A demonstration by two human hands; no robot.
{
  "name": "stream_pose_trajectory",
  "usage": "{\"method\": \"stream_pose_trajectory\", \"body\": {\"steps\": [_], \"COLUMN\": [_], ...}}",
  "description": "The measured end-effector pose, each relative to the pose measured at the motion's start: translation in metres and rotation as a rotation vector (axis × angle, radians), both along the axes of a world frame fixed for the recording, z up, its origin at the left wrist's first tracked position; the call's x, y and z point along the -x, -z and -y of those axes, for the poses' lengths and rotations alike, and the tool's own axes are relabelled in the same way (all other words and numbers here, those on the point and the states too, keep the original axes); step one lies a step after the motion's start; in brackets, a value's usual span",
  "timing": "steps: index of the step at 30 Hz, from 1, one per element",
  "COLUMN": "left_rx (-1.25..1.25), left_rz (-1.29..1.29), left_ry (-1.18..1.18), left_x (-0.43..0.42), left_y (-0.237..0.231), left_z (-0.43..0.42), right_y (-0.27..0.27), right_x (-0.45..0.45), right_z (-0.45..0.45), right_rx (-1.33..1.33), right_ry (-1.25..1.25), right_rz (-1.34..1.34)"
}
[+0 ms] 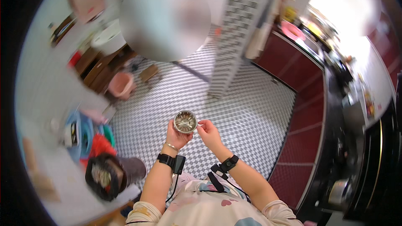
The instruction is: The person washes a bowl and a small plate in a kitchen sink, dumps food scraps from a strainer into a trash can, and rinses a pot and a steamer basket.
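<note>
A small round metal cup [185,122] with radial slots inside, like a sink strainer, is held over the tiled floor with its inside facing up. My left hand [177,136] grips it from the left and below, fingers curled under its base. At the right side of the rim, the thumb and forefinger of my right hand [208,134] come together. They are at or touching the edge, but whether they pinch it is too small to tell. Black straps with small devices and cables sit on both wrists.
A lined bin [119,175] stands close on the left, near blue tubs [80,135]. Farther off are a pink bucket [121,84] and a wooden stool [149,72]. Dark red cabinets [301,138] with a black counter curve along the right. A tiled pillar [234,37] rises ahead.
</note>
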State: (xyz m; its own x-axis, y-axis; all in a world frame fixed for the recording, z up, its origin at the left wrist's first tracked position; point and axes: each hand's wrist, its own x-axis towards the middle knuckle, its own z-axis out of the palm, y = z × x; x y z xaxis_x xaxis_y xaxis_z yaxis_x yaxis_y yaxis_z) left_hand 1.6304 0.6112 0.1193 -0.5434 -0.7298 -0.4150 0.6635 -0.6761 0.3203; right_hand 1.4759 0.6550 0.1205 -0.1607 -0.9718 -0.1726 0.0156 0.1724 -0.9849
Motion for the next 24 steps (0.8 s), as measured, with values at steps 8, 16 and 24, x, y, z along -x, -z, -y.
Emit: {"method": "stream_pose_trajectory", "body": {"steps": [8, 16, 24], "left_rx": [-0.004, 0.038, 0.002], "left_rz": [0.082, 0.124, 0.027], "left_ry": [0.386, 0.692, 0.97], "left_x": [0.298, 0.557, 0.797], "left_y": [-0.005, -0.001, 0.001], "left_z": [0.047, 0.135, 0.235], "right_y": [-0.02, -0.015, -0.027], "right_x": [0.249, 0.473, 0.688], "right_z": [-0.018, 0.048, 0.134], "right_rx": [0.198, 0.164, 0.078], "right_ry": [0.319, 0.527, 0.8], "right_rz": [-0.369, -0.715, -0.565]}}
